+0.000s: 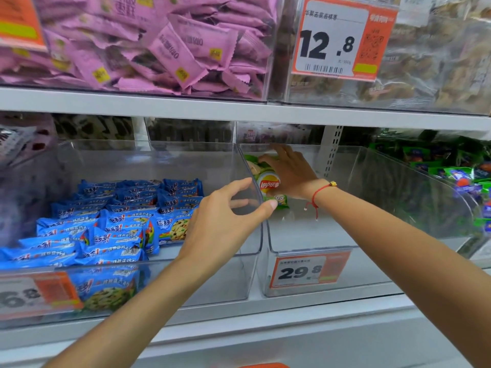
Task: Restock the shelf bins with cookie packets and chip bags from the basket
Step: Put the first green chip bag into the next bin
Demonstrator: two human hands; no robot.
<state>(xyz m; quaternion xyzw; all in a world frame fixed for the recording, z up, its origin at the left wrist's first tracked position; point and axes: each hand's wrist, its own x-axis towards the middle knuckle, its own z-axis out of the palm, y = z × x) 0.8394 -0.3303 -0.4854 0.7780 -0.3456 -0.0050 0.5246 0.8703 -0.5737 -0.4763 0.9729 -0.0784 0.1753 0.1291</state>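
My right hand reaches into the clear right bin and lies flat on a green Lay's chip bag at the bin's back left, fingers stretched toward the rear. This bag is the only one I see in that bin. My left hand hovers at the wall between the two bins, fingers loosely curved, holding nothing, with the thumb tip at the rim. The clear left bin holds several blue cookie packets piled on its left side.
Above, one shelf bin holds pink packets and another holds brown snacks behind a 12.8 price tag. Green packets fill the bin at far right. A 29.8 tag fronts the right bin. An orange edge shows at the bottom.
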